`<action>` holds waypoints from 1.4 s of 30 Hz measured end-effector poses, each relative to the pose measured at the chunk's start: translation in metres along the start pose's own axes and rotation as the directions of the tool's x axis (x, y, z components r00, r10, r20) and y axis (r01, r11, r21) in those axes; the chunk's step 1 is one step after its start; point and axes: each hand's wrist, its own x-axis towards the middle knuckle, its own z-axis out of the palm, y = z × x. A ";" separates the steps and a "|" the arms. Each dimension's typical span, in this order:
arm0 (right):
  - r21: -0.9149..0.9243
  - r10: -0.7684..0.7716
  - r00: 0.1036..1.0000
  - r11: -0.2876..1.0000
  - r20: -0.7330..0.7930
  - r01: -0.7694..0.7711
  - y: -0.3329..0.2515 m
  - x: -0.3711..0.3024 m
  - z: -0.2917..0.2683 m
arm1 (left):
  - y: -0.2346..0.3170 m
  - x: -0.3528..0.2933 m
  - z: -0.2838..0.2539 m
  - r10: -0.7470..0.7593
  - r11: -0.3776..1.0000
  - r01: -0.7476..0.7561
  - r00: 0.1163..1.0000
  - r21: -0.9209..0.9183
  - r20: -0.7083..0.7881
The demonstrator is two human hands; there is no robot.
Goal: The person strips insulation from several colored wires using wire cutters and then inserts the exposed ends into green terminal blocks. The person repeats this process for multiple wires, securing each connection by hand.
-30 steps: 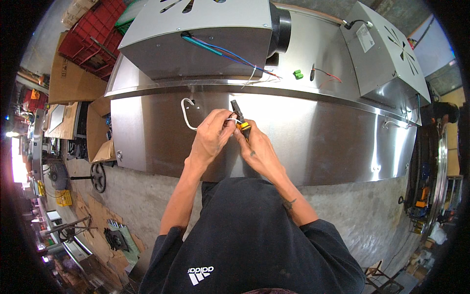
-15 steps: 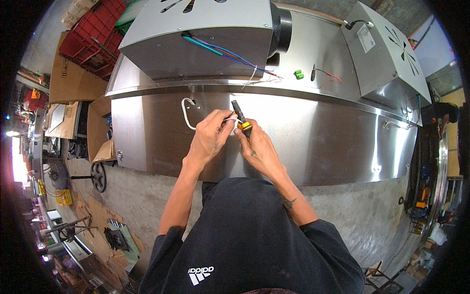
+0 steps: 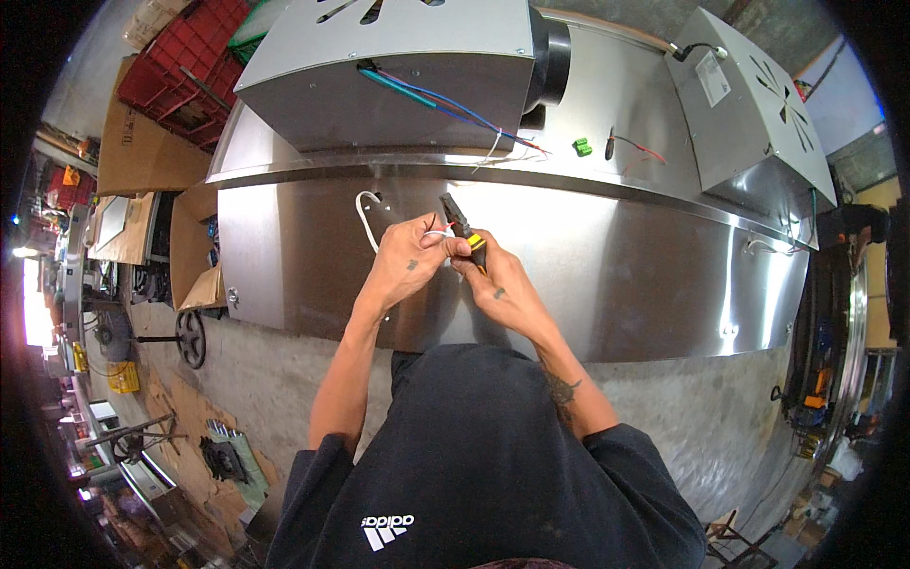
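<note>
A white cable [image 3: 363, 220] comes out of a hole in the stainless steel panel [image 3: 588, 256] and loops down to my left hand [image 3: 409, 264]. My left fingers are closed on it near its end, where thin strands, one reddish, show. My right hand [image 3: 502, 284] grips a pair of pliers [image 3: 452, 209] with dark jaws and black-and-yellow handles. The jaws point up and away from me, just beside the cable end. My left fingertips meet the pliers near the yellow part. Whether the jaws close on a wire, I cannot tell.
Beyond the panel's ridge stands a grey metal box [image 3: 408, 104] with blue, green and red wires hanging out. Green connectors [image 3: 582, 147] and a small black tool [image 3: 610, 144] with a red wire lie right of it. A second grey box [image 3: 749, 114] stands far right, cardboard boxes [image 3: 142, 156] left.
My left hand has turned and shifted slightly, its fingers now nearer the pliers' yellow part. The pliers' jaws have tilted a little to the left. Both hands keep their hold.
</note>
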 end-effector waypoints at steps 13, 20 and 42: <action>-0.034 -0.028 0.999 0.999 -0.028 0.027 0.007 0.004 0.005 | -0.003 -0.004 0.008 -0.031 0.998 0.027 0.998 -0.060 -0.059; -0.083 -0.046 0.997 0.996 -0.060 0.041 0.009 0.006 0.006 | -0.025 0.000 0.014 -0.001 0.994 -0.010 0.995 -0.113 -0.097; 0.171 0.160 0.965 0.977 -0.206 -0.126 0.029 0.022 0.011 | -0.017 0.009 0.020 -0.179 0.964 0.126 0.959 -0.234 -0.219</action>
